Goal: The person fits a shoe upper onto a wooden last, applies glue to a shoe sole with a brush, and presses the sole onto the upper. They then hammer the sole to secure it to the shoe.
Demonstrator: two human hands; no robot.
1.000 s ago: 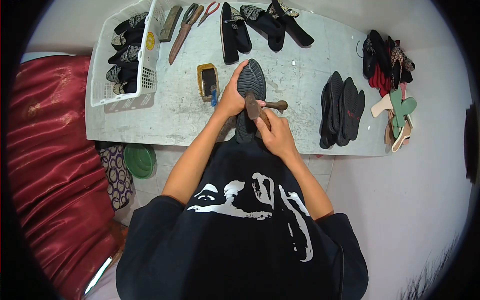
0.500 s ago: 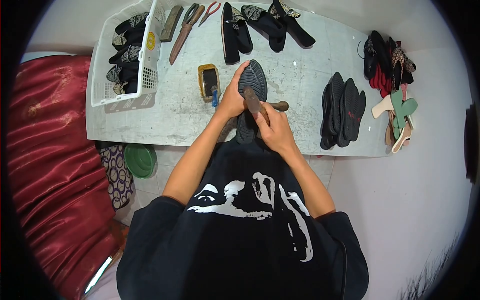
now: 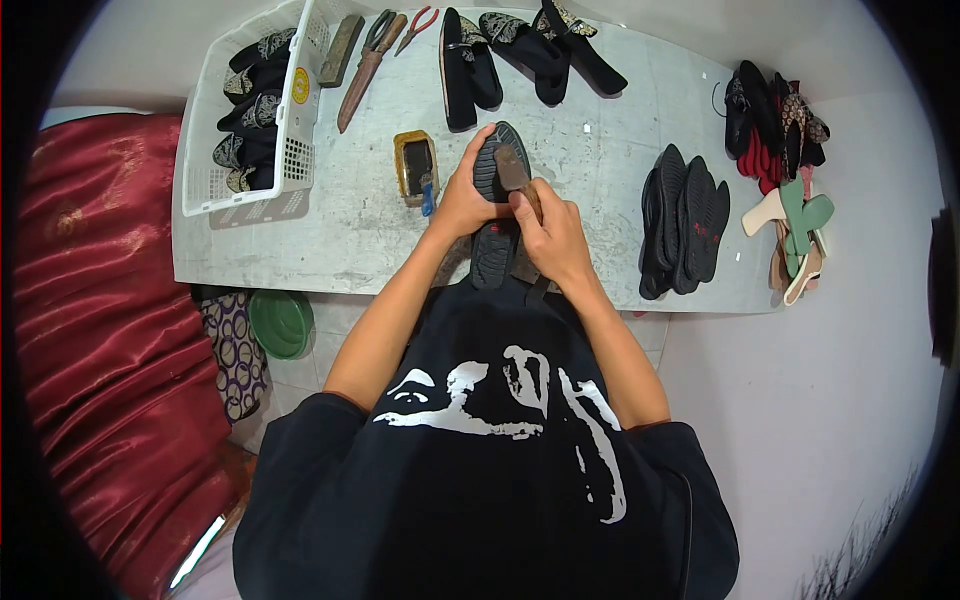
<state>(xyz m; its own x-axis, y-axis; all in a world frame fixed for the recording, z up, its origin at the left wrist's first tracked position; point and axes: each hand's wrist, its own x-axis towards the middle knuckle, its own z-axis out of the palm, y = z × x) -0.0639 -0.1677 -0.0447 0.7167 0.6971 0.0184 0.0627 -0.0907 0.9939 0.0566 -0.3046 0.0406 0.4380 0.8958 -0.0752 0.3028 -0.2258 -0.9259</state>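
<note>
A black shoe (image 3: 491, 262) lies sole up at the front of the table, its ridged tread facing me. My left hand (image 3: 464, 208) is wrapped round its left side, thumb across the middle and fingers along the edge toward the toe. My right hand (image 3: 556, 238) grips a hammer (image 3: 511, 168), whose brown, worn head overlaps the front part of the sole in this view. Left of the shoe sits a yellow-rimmed glue container (image 3: 415, 160) with dark contents, and a blue-handled brush (image 3: 428, 195) leans at its corner.
A white basket (image 3: 297, 150) of black shoes stands at left. Behind are a sharpening block (image 3: 343, 50), scissors (image 3: 379, 30), a knife (image 3: 360, 92), red pliers (image 3: 416, 30) and slip-on shoes (image 3: 460, 80). Black soles (image 3: 685, 220) and colored pieces (image 3: 795, 220) lie right.
The hammer has turned in my right hand, its head now farther forward over the toe part of the sole. My left hand keeps its hold on the shoe.
</note>
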